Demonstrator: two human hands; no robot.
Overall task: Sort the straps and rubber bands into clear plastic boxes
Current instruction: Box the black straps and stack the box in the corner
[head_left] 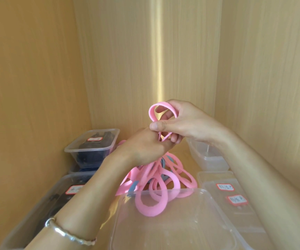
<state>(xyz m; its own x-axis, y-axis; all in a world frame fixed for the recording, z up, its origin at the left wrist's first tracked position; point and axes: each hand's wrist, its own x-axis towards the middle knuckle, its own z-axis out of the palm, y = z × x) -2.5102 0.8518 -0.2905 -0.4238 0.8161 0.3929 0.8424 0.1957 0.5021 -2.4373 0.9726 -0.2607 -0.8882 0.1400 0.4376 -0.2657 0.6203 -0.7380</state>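
R hand (181,121) pinches 1 strap (152,112), L hand (142,143) grips tangle (156,179).

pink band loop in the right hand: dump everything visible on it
The flat pink band looks matte, soft and stretchy, uniform in colour. It is bent into a teardrop loop, held in the air above the tangle of pink and blue bands. The right hand pinches it, thumb pressing its crossing; its lower end runs down beside the left hand.
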